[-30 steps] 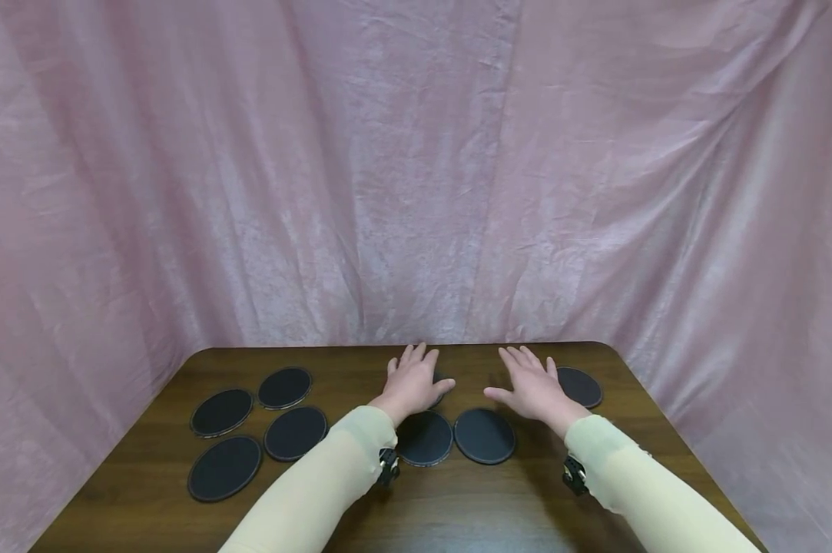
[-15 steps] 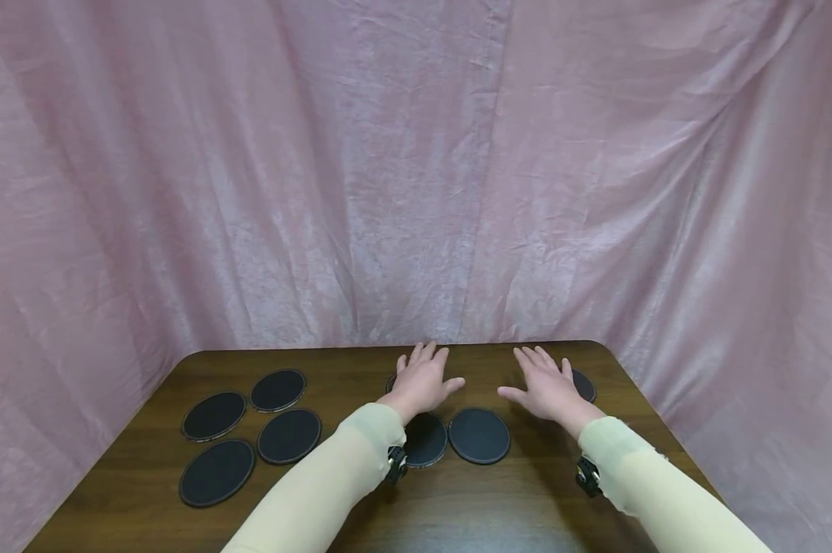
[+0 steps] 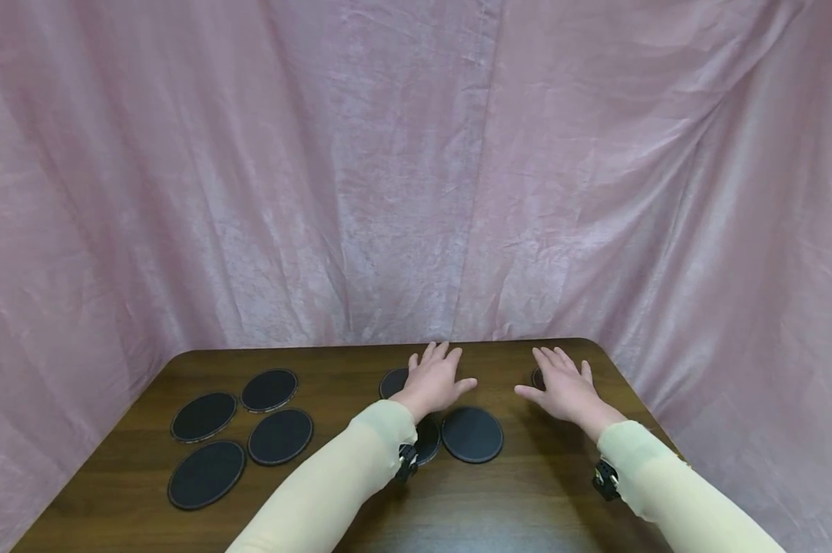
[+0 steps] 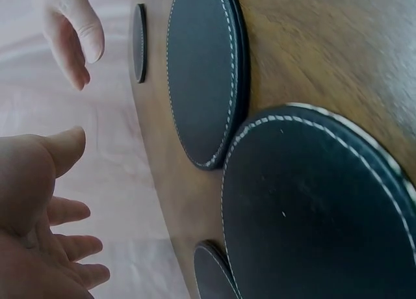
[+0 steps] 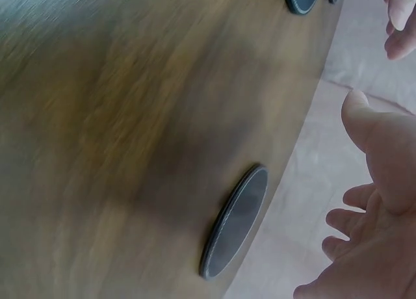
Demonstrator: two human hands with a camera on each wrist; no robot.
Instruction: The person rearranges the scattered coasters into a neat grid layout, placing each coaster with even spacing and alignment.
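My left hand (image 3: 432, 382) hovers above the table with fingers spread and nothing in it. Beneath it lie a black round coaster (image 3: 392, 382) at the back and another coaster (image 3: 427, 440) by the wrist, both partly covered. Just right of that one is a fully visible coaster (image 3: 472, 435); the left wrist view shows white stitching round the rim of this coaster (image 4: 201, 71). Also spread and holding nothing, my right hand (image 3: 563, 386) is in the air over a far-right coaster (image 5: 235, 222), mostly hidden in the head view.
Several more black coasters, among them a front-left coaster (image 3: 207, 474) and a back-left coaster (image 3: 270, 390), lie on the left of the brown wooden table (image 3: 526, 499). A pink curtain (image 3: 402, 169) hangs behind the table's far edge.
Both hands have drifted right, the right hand a little farther, so the gap between them has widened. The right hand now covers most of the far-right coaster. The view has turned slightly.
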